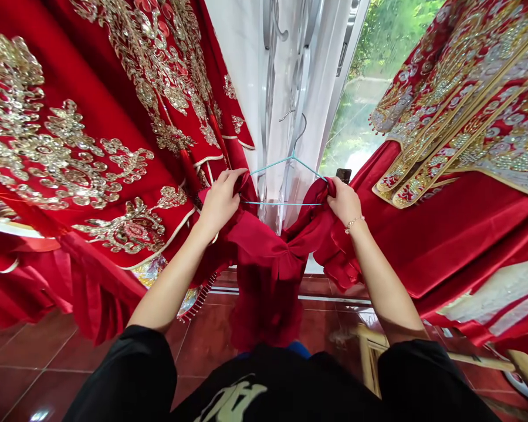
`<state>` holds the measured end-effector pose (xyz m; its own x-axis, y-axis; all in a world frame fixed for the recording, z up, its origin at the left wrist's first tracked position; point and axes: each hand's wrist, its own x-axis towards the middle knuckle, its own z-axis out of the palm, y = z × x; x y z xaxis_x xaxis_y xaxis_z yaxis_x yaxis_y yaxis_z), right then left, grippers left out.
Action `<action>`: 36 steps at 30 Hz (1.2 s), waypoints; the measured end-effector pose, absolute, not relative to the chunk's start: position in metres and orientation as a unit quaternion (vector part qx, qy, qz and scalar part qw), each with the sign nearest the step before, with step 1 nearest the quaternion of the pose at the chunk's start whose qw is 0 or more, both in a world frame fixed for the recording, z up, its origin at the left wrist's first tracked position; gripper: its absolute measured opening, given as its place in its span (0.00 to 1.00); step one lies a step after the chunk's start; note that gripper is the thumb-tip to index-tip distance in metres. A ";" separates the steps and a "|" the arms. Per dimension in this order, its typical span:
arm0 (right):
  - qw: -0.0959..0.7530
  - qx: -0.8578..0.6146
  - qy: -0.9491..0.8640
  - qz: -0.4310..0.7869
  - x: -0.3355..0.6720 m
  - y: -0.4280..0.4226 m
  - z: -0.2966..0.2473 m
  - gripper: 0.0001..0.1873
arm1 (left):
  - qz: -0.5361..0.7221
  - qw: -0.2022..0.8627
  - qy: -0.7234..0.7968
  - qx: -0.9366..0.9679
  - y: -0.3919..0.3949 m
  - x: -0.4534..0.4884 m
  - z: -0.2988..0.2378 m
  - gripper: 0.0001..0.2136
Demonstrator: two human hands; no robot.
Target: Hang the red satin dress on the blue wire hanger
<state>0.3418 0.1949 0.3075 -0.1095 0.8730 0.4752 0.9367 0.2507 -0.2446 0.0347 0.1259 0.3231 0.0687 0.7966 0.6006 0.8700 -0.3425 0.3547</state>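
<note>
The left hand [220, 202] is clenched on a bunched fold of a red satin garment [268, 264], right at the left end of a light-blue wire hanger [290, 159]; the right hand [345, 202], with a beaded bracelet [354, 223] on its wrist, grips another bunched fold at the hanger's right end; the garment sags between the two hands, above the red tiled floor [39, 351], and the hanger stands upright with its grey hook on top; a gold-embroidered red robe [92, 117] fills the left side of the view, near the left hand; a second embroidered robe [457, 111] lies to the right; a white curtain [290, 70] hangs behind the hanger, and a wooden frame [369, 357] sits on the floor at lower right, near the near edge of the view.
</note>
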 end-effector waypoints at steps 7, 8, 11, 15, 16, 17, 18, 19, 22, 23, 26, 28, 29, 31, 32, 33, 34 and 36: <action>0.330 -0.565 -0.757 0.005 0.357 0.208 0.302 0.30 | -0.375 0.035 -0.582 -0.721 0.122 0.026 0.323 0.27; 0.339 -0.550 -0.763 0.022 0.358 0.211 0.301 0.30 | -0.373 0.035 -0.586 -0.718 0.121 0.027 0.323 0.26; 0.346 -0.517 -0.780 0.058 0.360 0.218 0.296 0.31 | -0.367 0.036 -0.597 -0.713 0.117 0.032 0.322 0.24; 0.340 -0.545 -0.766 0.023 0.355 0.222 0.291 0.31 | -0.365 0.048 -0.596 -0.714 0.114 0.035 0.319 0.24; 0.338 -0.555 -0.760 0.010 0.353 0.222 0.290 0.31 | -0.366 0.053 -0.596 -0.713 0.114 0.036 0.318 0.23; 0.335 -0.562 -0.756 0.000 0.352 0.220 0.290 0.30 | -0.366 0.058 -0.597 -0.712 0.114 0.036 0.317 0.23; 0.330 -0.566 -0.755 -0.009 0.350 0.218 0.291 0.30 | -0.366 0.063 -0.600 -0.708 0.113 0.037 0.316 0.23; 0.324 -0.571 -0.754 -0.015 0.349 0.215 0.291 0.30 | -0.365 0.069 -0.607 -0.703 0.112 0.038 0.314 0.23; 0.304 -0.605 -0.734 -0.047 0.343 0.207 0.293 0.28 | -0.358 0.085 -0.634 -0.681 0.109 0.042 0.311 0.22; 0.299 -0.621 -0.722 -0.063 0.341 0.204 0.292 0.26 | -0.355 0.089 -0.643 -0.673 0.108 0.043 0.310 0.22; 0.292 -0.655 -0.686 -0.121 0.333 0.198 0.290 0.22 | -0.349 0.088 -0.663 -0.656 0.107 0.048 0.307 0.22; 0.289 -0.662 -0.675 -0.147 0.329 0.195 0.289 0.20 | -0.347 0.080 -0.671 -0.650 0.109 0.051 0.305 0.23; 0.286 -0.663 -0.674 -0.154 0.328 0.192 0.289 0.19 | -0.347 0.077 -0.674 -0.648 0.110 0.051 0.305 0.24; 0.270 -0.666 -0.677 -0.158 0.328 0.187 0.292 0.19 | -0.344 0.071 -0.676 -0.648 0.114 0.050 0.307 0.25; 0.260 -0.669 -0.679 -0.156 0.328 0.183 0.294 0.20 | -0.339 0.066 -0.675 -0.652 0.116 0.048 0.310 0.26; 0.249 -0.672 -0.680 -0.154 0.329 0.180 0.296 0.20 | -0.333 0.057 -0.673 -0.658 0.118 0.046 0.313 0.27; 0.239 -0.675 -0.682 -0.150 0.330 0.176 0.299 0.20 | -0.324 0.045 -0.668 -0.668 0.120 0.043 0.317 0.27; 0.224 -0.679 -0.684 -0.145 0.332 0.169 0.304 0.20 | -0.303 0.018 -0.656 -0.691 0.122 0.035 0.327 0.28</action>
